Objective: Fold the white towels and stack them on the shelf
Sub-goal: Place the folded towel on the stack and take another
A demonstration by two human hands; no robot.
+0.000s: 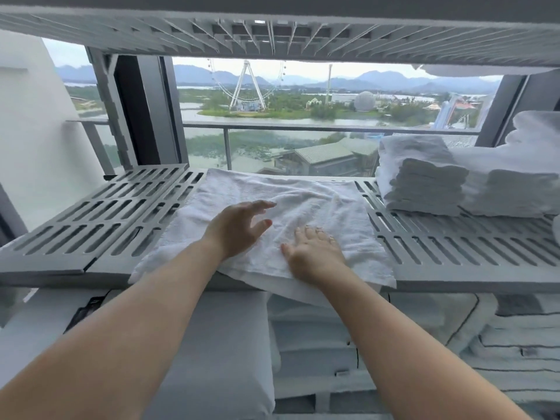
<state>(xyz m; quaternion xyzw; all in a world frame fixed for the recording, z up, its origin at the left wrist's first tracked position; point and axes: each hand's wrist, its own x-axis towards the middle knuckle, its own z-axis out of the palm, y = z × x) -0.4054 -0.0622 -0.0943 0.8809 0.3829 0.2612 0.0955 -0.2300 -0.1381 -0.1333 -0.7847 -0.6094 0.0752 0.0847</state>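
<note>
A white towel [306, 195] lies spread on the grey slatted shelf [100, 213], and its near edge hangs over the front of the shelf. My right hand [315, 248] rests flat on the towel's near right part, palm down and fingers apart. My left hand [236, 227] hovers just above the towel's near left part, fingers spread and curled, holding nothing. A stack of folded white towels [424, 183] stands on the same shelf at the right.
Another slatted shelf [272, 34] hangs close overhead. More white linen [521, 165] is piled at the far right. Folded linen fills the level below [409, 338]. Behind the shelf, a window and a balcony rail [303, 127] show.
</note>
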